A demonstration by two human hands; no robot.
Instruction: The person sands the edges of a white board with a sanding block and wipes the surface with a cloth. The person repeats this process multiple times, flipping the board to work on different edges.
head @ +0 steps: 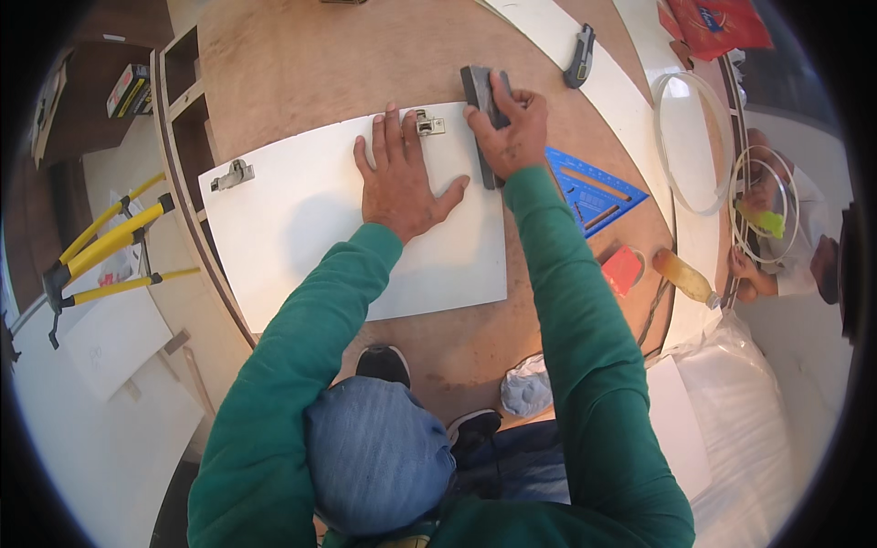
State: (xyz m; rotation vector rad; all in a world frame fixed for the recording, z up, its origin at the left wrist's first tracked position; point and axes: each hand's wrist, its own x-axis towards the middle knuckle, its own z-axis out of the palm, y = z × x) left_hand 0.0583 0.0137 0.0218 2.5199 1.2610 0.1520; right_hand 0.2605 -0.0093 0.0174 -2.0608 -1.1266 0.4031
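Observation:
A white board lies flat before me on a brown wooden surface. My left hand rests palm down on it with the fingers spread, the fingertips close to a metal cabinet hinge at the far edge. Near the board's far left corner sits a second hinge. Along the right edge, my right hand grips a long dark block, perhaps a sanding block. The block's underside is hidden. Just right of that hand is a blue speed square, partly covered by my sleeve.
A utility knife lies on a pale strip beyond my right hand. Farther right are coiled white banding, a bottle and a red object. Another person is at the right rim. A yellow-legged stand occupies the left.

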